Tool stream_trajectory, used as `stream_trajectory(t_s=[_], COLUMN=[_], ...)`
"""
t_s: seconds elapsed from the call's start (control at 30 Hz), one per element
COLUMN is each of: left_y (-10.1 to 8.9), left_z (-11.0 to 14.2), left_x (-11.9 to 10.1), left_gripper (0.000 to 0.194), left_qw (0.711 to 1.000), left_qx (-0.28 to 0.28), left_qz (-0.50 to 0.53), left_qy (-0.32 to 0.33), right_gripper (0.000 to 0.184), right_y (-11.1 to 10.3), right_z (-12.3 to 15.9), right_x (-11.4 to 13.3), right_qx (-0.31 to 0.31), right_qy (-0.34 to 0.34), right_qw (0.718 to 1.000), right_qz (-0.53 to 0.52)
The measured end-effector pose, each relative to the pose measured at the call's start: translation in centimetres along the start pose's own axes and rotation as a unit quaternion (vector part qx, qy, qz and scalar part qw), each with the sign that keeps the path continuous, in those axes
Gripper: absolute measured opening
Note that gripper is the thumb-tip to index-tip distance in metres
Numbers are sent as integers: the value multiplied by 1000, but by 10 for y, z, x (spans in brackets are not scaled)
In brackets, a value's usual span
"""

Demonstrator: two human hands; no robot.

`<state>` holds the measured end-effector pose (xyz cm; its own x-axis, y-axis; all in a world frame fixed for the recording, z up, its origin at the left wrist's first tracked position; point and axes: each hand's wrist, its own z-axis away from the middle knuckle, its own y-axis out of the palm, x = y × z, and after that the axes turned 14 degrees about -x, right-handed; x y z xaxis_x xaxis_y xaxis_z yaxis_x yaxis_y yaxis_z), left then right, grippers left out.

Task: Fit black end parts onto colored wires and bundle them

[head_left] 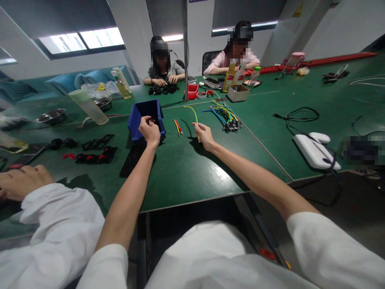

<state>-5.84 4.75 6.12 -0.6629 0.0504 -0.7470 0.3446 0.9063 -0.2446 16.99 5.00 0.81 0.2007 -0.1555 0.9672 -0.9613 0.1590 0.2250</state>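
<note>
1. Bin (147, 107), on the counter (186, 172); bottle (88, 105) to its left.
2. Loose wires (179, 127), right of the bin.
3. Wire bundle (231, 120), right of the loose wires.
4. Carton (237, 94), behind the wire bundle.
5. Device (311, 150), near the counter's right front edge.

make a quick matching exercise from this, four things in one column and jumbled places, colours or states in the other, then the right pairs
1. left hand
2. right hand
3. wire bundle
4. white device

A. several colours, with black ends
B. at the blue bin
C. crossed by a black cable
D. holding a yellow wire

Pairs: 1-B, 2-D, 3-A, 4-C
</note>
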Motion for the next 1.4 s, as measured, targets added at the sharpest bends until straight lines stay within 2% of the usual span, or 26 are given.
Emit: stream_trajectory(t_s=[0.17,0.3,0.5,0.63,0.8,1.1,1.4], left_y=[-7,-9,-5,-1,2,4,10], left_z=[26,51,74,79,81,79,81], left_x=[-15,-16,-5,1,6,12,18], left_gripper=[18,17,14,14,16,17,12], left_qw=[999,996,981,973,956,951,950], left_qx=[21,41,110,161,219,238,256], left_qz=[30,83,130,137,173,194,174], left_qy=[-10,-2,87,94,87,44,31], right_gripper=[54,52,57,61,58,37,35], right_y=[-1,-1,-1,-1,-1,1,-2], right_z=[0,-1,-4,-4,-3,4,2], right_x=[1,-1,-4,-4,-5,-4,-9], right_qx=[-9,-10,1,15,24,7,-23], right_qy=[12,15,14,9,-3,-38,-43], right_qw=[999,999,1000,1000,999,997,998], right_qz=[32,39,25,16,23,68,45])
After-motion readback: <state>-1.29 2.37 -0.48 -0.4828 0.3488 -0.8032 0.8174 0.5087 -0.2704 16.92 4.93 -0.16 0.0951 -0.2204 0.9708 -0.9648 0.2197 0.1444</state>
